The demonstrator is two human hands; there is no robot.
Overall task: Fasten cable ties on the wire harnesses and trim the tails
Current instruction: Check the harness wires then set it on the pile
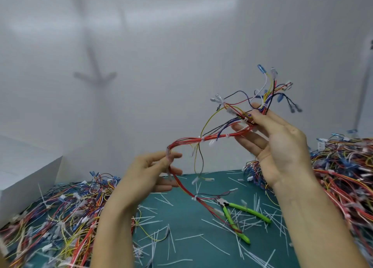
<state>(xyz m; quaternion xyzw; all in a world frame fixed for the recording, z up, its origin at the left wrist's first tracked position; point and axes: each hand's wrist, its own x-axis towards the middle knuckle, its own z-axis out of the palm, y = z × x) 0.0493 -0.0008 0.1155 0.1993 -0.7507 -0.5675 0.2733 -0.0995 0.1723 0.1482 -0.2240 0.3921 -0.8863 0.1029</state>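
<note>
Currently I see both hands raised above the bench with one wire harness (214,137) strung between them in the middle of the frame. The left hand (149,173), lower centre, pinches the red trunk of the harness between thumb and curled fingers, and from that grip the trunk drops to the mat. The right hand (282,144), right of centre and higher, pinches the branched end between thumb and forefinger beside a white cable tie (244,120); its other fingers are stretched out nearly straight under the wires. Coloured leads with small terminals fan out above that hand, blurred. More white ties sit along the red trunk.

Below, a green mat (181,217) covers the bench. Green-handled flush cutters (240,213) lie on it at lower right of centre, handles spread, and the hanging trunk crosses them. Trimmed white tails (189,237) are scattered all over the mat. A left pile of harnesses (60,217) fills the lower left corner and a right pile of harnesses (347,177) the right edge. A white box (26,177) stands at far left, against a plain white wall (161,55).
</note>
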